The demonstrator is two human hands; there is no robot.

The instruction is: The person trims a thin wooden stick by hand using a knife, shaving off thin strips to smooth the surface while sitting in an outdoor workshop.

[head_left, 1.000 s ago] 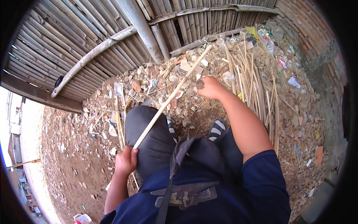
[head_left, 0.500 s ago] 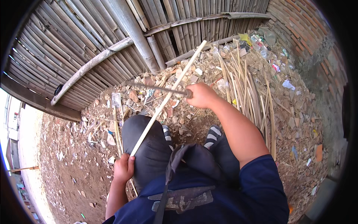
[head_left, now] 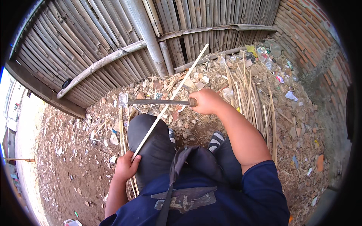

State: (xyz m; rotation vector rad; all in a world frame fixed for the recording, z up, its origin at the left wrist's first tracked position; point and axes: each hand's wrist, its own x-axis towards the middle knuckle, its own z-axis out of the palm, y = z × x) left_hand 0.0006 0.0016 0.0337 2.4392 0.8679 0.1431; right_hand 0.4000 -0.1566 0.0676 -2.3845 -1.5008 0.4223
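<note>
My left hand (head_left: 126, 165) is closed round the lower end of a long, pale bamboo strip (head_left: 187, 75), beside my left knee. The strip slants up and away to the right over my thigh. A knife with a long dark blade (head_left: 151, 102) is gripped by its handle in my right hand (head_left: 206, 101). Its blade points left and crosses the strip around the middle of its length; whether the two touch I cannot tell. More pale strips (head_left: 121, 132) lie on the ground beside my left knee.
A bundle of cut bamboo strips (head_left: 247, 98) lies to the right of my right hand. Ahead stands a bamboo wall (head_left: 113, 34), and a brick wall (head_left: 307, 34) rises on the right. Stones and litter cover the dirt ground (head_left: 75, 162). Plastic rubbish (head_left: 264, 56) is heaped in the far corner.
The knife blade has swung down from a slight upward tilt to nearly level across the strip. My right hand is a little lower. My left hand keeps its hold, and the view has shifted slightly.
</note>
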